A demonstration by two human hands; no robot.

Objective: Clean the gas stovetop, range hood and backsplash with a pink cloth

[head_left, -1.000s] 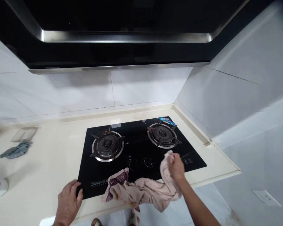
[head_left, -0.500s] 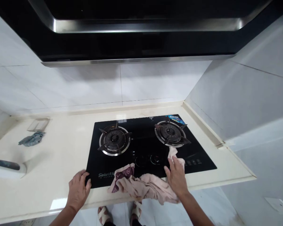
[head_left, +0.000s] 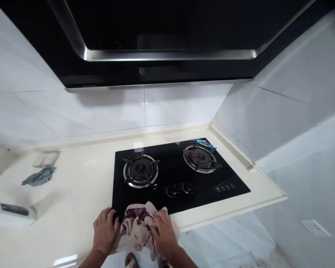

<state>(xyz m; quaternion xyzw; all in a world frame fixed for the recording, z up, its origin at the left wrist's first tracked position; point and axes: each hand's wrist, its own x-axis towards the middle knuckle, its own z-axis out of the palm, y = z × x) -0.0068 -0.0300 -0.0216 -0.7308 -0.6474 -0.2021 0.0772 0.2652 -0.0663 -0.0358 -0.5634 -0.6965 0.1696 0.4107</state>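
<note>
I see my right hand (head_left: 163, 234) closed around a bunched pink cloth (head_left: 138, 225), fingers curled into the fabric and pinching it into a wad. The cloth sits at the near left corner of the black stove (head_left: 178, 178), partly on the glass and partly over the near edge of the cream counter (head_left: 80, 186). A darker maroon patch shows on its top fold. My left hand (head_left: 104, 234) lies flat just left of the cloth, fingers spread and pressed down on the counter at the stove's corner, touching the cloth's left side and gripping nothing.

On the stove, the left burner (head_left: 140, 170) is just beyond the cloth, and the right burner (head_left: 200, 158) sits farther off to the right. Two round knobs (head_left: 180, 189) lie between the burners on the near side, apart from the cloth. A blue sticker (head_left: 203, 142) marks the far right corner of the glass.

Far to the left on the counter, a crumpled blue-grey rag (head_left: 39, 177) lies well apart from my hands, with a small clear tray (head_left: 46, 159) just behind it by the wall. A white device (head_left: 12, 214) with a dark top rests at the left edge. The black range hood (head_left: 162, 56) hangs above the stove, against white wall tiles (head_left: 100, 111). Below the counter edge, between my wrists, part of a sandalled foot (head_left: 131, 260) shows on the floor.
</note>
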